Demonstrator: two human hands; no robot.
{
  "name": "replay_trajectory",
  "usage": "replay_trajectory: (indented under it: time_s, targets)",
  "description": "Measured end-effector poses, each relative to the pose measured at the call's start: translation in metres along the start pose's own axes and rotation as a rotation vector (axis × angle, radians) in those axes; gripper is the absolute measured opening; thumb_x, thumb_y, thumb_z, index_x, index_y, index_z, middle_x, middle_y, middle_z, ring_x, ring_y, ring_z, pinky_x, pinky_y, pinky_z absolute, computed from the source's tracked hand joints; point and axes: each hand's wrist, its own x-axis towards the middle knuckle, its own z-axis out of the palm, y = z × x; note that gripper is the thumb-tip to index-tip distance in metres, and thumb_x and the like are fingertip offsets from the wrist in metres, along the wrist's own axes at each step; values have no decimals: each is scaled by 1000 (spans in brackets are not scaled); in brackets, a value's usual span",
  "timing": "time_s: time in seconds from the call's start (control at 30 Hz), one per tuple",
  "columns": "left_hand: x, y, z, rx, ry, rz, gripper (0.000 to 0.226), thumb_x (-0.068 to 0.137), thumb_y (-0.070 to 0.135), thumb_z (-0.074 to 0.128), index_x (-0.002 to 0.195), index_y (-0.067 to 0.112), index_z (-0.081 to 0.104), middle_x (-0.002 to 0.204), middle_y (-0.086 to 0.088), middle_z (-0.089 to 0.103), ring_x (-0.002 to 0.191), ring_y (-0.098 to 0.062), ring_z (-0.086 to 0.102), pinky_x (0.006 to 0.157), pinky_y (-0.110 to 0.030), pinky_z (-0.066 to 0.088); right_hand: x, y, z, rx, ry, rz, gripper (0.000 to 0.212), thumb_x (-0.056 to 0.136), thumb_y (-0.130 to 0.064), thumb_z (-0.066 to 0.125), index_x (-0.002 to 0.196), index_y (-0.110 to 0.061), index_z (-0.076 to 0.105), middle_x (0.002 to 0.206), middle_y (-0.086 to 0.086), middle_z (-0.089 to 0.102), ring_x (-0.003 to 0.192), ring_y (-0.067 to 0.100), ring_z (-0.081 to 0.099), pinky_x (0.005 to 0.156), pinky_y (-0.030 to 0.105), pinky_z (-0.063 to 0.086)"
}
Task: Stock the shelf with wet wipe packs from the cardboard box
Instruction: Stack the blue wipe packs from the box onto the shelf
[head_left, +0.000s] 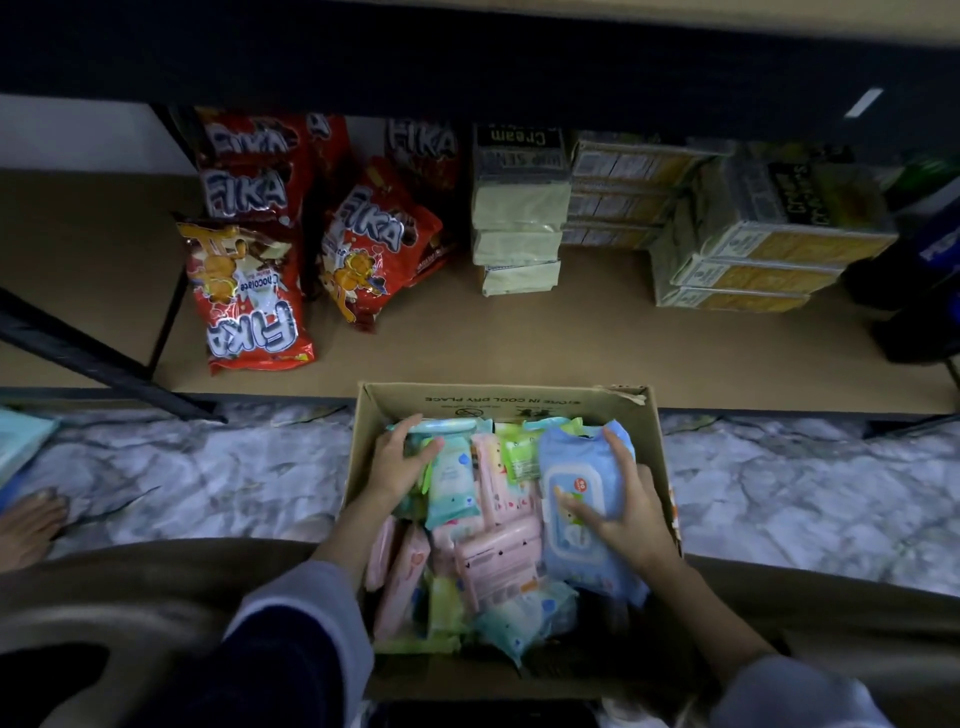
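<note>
So we've got both hands down in the open brown cardboard box (511, 401), which sits on the marbled grey floor (779, 493) right against the front edge of the low tan shelf board (519, 338). Our right hand (621, 512) is wrapped around the big blue wet wipe pack with the white flip lid (576, 499) at about 3 o'clock in the box, thumb across the lid, fingers curled over the far top edge, the pack tilted up above the others. Our left hand (397, 460) is at about 10 o'clock, fingers spread fairly wide and laid over a pale teal wipe pack (441, 427) near the left wall; can't tell if it's really gripping or just resting on it.

Between the hands it's a jumble of smaller pink, green and teal wipe packs (488, 525), packed tight wall to wall.

On the shelf, the red Fika snack bags (249, 296) sit at 11 o'clock, the stacked cream-coloured packets (519, 234) at 12, and the yellow cracker boxes (748, 249) at 1 to 2 o'clock. There's a bare strip of board straight ahead of the box, between the bags and the yellow boxes. A dark upper shelf edge (467, 62) hangs low over all of it, and a black diagonal frame brace (93, 358) cuts in at 9 o'clock
</note>
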Motion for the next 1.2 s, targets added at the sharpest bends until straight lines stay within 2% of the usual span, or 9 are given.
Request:
replay_trajectory:
  time_s: [0.13, 0.27, 0.47, 0.6, 0.73, 0.87, 0.97, 1.1, 1.2]
  targets:
    - [6, -3, 11, -71, -200, -76, 69, 78, 37, 71, 138, 29, 39, 144, -5, 41, 131, -21, 40, 109, -36, 35, -3, -1, -3, -53, 73, -80, 77, 71, -45, 75, 130, -55, 27, 107, 2, 45, 101, 15, 50, 85, 22, 40]
    - [-17, -6, 22, 307, -135, 35, 74, 68, 55, 71, 134, 36, 42, 139, -3, 47, 130, -25, 39, 101, -24, 29, 5, -10, -18, 75, 208, -183, 65, 63, -59, 69, 122, -56, 42, 121, -3, 52, 109, -2, 53, 97, 29, 45]
    - [-72, -25, 36, 280, -66, 95, 66, 54, 76, 48, 115, 48, 52, 123, 2, 57, 120, -24, 47, 99, -33, 41, 28, -41, -50, 159, 393, -249, 61, 61, -53, 73, 116, -49, 47, 114, -13, 49, 104, -9, 48, 101, 27, 39]
    - [-103, -23, 62, 339, -255, 150, 76, 51, 77, 38, 119, 46, 50, 125, 2, 55, 123, -25, 38, 101, -34, 38, 27, -46, -55, 180, 423, -237, 65, 61, -53, 71, 121, -37, 50, 114, -10, 49, 107, 2, 48, 100, 30, 39]
    - [-117, -26, 72, 475, -338, 253, 78, 55, 77, 26, 127, 51, 42, 126, 7, 57, 122, -23, 34, 102, -29, 30, 17, -44, -47, 136, 362, -232, 61, 68, -27, 81, 119, -36, 50, 113, -4, 49, 101, -2, 46, 98, 31, 41]
    - [-123, -21, 58, 587, -65, 346, 68, 71, 71, 15, 128, 48, 44, 82, 0, 70, 79, -13, 62, 66, -25, 48, 8, -36, -39, 74, 262, -188, 62, 67, -27, 81, 117, -43, 48, 112, 0, 51, 98, 1, 46, 92, 23, 38]
    - [-115, -8, 43, 518, 77, 298, 48, 82, 56, 34, 107, 34, 69, 43, 1, 56, 37, -8, 53, 36, -18, 32, 4, -27, -33, 91, 224, -164, 61, 67, -28, 81, 113, -49, 46, 117, 0, 54, 104, 7, 49, 97, 30, 42]
    - [-59, -1, 37, 367, 146, 345, 63, 80, 59, 34, 108, 13, 67, 95, -11, 64, 88, -26, 63, 71, -33, 49, 3, -14, -22, 141, 170, -115, 59, 68, -31, 80, 109, -56, 46, 122, -6, 55, 107, 8, 54, 98, 34, 45]
    - [-6, 13, 39, 395, 19, 252, 58, 85, 53, 47, 122, 10, 57, 125, -13, 51, 123, -29, 44, 101, -37, 37, 8, -4, -16, 130, 129, -101, 59, 62, -55, 76, 111, -60, 44, 123, -7, 53, 111, 7, 52, 98, 30, 43]
